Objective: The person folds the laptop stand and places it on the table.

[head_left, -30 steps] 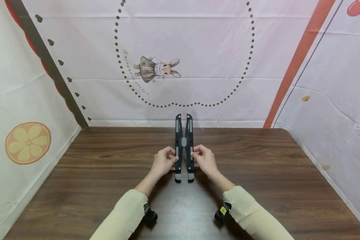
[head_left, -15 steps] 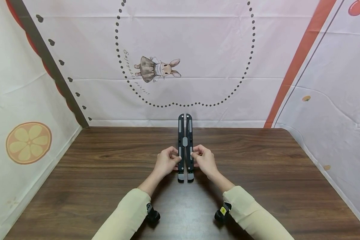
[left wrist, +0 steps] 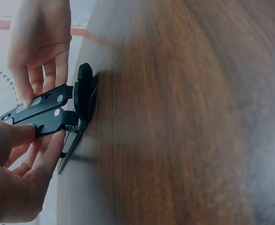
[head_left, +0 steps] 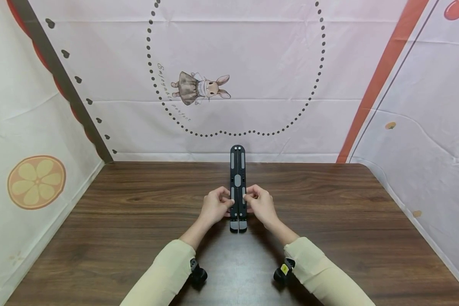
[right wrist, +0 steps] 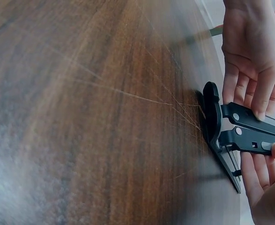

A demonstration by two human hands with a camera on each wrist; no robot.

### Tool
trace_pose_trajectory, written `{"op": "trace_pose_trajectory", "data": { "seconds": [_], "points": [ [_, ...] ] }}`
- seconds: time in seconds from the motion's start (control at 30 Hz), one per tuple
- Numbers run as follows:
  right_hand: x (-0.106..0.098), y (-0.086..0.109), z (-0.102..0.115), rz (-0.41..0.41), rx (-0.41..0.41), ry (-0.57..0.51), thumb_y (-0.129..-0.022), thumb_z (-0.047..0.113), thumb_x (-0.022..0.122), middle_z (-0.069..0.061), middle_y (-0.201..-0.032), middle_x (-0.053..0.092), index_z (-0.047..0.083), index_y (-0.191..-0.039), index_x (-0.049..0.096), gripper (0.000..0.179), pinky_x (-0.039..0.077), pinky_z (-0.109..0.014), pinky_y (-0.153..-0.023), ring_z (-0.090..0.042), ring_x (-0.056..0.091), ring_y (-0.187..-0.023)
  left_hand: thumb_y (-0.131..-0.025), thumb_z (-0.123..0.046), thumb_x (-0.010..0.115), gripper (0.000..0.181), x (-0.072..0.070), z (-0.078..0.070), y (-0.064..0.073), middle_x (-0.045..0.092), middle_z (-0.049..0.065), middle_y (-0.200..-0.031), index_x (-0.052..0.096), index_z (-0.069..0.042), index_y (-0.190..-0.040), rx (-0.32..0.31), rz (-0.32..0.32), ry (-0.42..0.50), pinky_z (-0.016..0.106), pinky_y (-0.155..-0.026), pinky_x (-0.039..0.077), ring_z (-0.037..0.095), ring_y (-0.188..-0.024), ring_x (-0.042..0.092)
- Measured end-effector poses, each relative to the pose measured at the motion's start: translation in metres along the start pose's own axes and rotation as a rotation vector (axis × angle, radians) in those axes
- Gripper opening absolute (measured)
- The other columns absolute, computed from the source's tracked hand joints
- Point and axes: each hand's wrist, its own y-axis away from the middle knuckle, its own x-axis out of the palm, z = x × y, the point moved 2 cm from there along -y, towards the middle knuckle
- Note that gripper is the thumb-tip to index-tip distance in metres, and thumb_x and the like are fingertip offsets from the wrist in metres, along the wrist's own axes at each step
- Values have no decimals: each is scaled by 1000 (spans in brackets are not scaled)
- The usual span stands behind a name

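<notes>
A black folding laptop stand (head_left: 238, 180) with grey pads stands at the middle of the table, its two long arms side by side with a thin slit between them. My left hand (head_left: 216, 205) pinches the left arm, thumb on top and fingers beneath. On the other side my right hand (head_left: 261, 205) pinches the right arm in the same way. In the left wrist view the stand (left wrist: 46, 110) slants up from its base, and its hooked front end sits low at the wood. The right wrist view shows both hands at the stand (right wrist: 249, 131) too.
The brown wood-grain table (head_left: 118, 221) spreads to both sides of the hands. Behind it hangs a pale printed cloth (head_left: 267, 76) with a rabbit figure, and similar cloth lines the left and right sides. Each wrist bears a small black camera (head_left: 199, 274).
The stand's two arms have come together from a spread position, closing the gap between them. My left hand has moved right with its arm, while the right hand has stayed nearly in place.
</notes>
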Motion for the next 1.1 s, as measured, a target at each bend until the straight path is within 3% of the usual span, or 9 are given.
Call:
{"op": "trace_pose_trajectory", "data": {
  "seconds": [0.6, 0.93, 1.1],
  "points": [
    [-2, 1, 2, 2, 4, -17, -87, 6, 59, -9, -82, 59, 5, -96, 64, 10, 56, -37, -60, -18, 63, -69, -83, 0, 63, 16, 5, -4, 1, 68, 11, -77, 59, 0, -99, 8, -29, -33, 32, -52, 54, 15, -55, 63],
    [-4, 0, 3, 17, 26, 15, -87, 7, 59, -7, -83, 59, 6, -97, 63, 10, 55, -38, -63, -18, 62, -71, -83, -3, 65, 16, 5, -7, 3, 67, 9, -76, 61, -2, -98, 23, -61, -91, 26, -51, 53, 16, -58, 64],
    [-4, -1, 3, 41, 21, 16, -88, 6, 58, -8, -84, 59, 3, -99, 62, 12, 56, -38, -62, -18, 63, -71, -82, -7, 67, 15, 4, -8, 3, 64, 5, -69, 63, -5, -97, 23, -97, -169, 24, -46, 49, 14, -51, 60]
  ]
}}
